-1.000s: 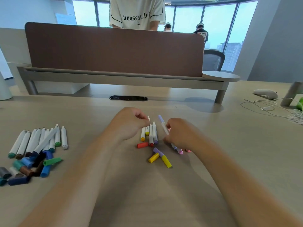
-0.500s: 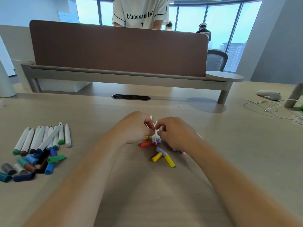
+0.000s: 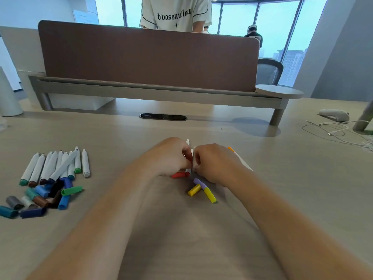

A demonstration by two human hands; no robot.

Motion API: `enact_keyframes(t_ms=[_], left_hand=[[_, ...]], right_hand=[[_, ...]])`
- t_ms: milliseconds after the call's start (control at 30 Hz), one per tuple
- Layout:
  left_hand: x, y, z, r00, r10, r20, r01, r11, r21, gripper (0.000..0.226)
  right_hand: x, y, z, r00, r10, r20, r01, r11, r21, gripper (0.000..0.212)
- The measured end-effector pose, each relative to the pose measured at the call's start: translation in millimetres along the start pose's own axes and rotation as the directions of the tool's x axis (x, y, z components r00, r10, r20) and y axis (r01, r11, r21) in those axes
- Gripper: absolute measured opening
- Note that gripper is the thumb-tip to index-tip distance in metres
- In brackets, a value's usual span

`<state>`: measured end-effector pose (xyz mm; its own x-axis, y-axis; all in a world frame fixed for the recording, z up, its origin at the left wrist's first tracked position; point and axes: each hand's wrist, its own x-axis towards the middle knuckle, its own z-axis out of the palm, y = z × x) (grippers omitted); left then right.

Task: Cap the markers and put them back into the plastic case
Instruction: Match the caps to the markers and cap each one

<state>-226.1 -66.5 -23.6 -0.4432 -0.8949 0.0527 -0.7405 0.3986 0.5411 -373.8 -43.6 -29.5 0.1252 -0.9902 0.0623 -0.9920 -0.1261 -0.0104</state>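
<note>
My left hand [image 3: 171,156] and my right hand [image 3: 214,162] meet at mid-table, fingers curled over a small cluster of white markers [image 3: 189,156] standing between them. My left hand pinches one of these. My right hand holds a white marker whose orange tip [image 3: 231,148] sticks out behind it. A red cap [image 3: 178,175] lies under my left hand. A purple cap [image 3: 199,182] and two yellow caps [image 3: 194,190] [image 3: 210,195] lie just in front of my right hand. No plastic case is in view.
At the left lies a row of several uncapped white markers [image 3: 58,164] with a heap of loose caps [image 3: 40,197] in front. A brown divider panel [image 3: 147,57] spans the back. A white cable [image 3: 333,132] and a white controller [image 3: 334,115] lie far right.
My right hand moved left with its marker until it met my left hand over the cluster. The marker it holds swung so its tip points back right.
</note>
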Motion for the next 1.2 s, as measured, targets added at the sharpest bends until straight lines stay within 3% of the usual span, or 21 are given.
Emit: enact_keyframes(t_ms=[167,300,367,600,733,833,967,1200], left_hand=[[0,5,-3,0.999,0.027,0.027,-0.028,0.998,0.049,0.012],[-1,9,-2,0.994,0.070,0.078,-0.080,0.988,0.130,0.002],[-1,11,2,0.988,0.105,0.111,-0.124,0.976,0.182,0.009],[1,16,15,0.957,0.139,0.254,-0.202,0.948,0.244,0.019],[2,15,19,0.959,0.134,0.251,-0.202,0.941,0.270,0.020],[5,14,23,0.963,0.135,0.234,-0.199,0.941,0.274,0.005],[4,16,23,0.967,0.139,0.215,-0.203,0.928,0.313,0.029],[5,14,21,0.985,0.137,0.105,-0.157,0.963,0.219,0.014]], right_hand=[[3,3,-3,0.997,0.074,0.035,-0.076,0.995,0.063,0.008],[2,10,-6,0.983,0.180,-0.046,-0.166,0.961,0.223,0.014],[0,14,-5,0.973,0.224,-0.058,-0.196,0.931,0.307,0.021],[-1,22,-3,0.969,0.230,-0.086,-0.164,0.868,0.469,0.019],[-5,23,-3,0.968,0.235,-0.089,-0.158,0.844,0.512,0.028],[-3,24,-1,0.959,0.261,-0.110,-0.165,0.829,0.534,0.025],[-4,28,-1,0.946,0.306,-0.109,-0.184,0.781,0.597,0.025],[-8,25,-4,0.939,0.311,-0.148,-0.185,0.818,0.544,0.027]])
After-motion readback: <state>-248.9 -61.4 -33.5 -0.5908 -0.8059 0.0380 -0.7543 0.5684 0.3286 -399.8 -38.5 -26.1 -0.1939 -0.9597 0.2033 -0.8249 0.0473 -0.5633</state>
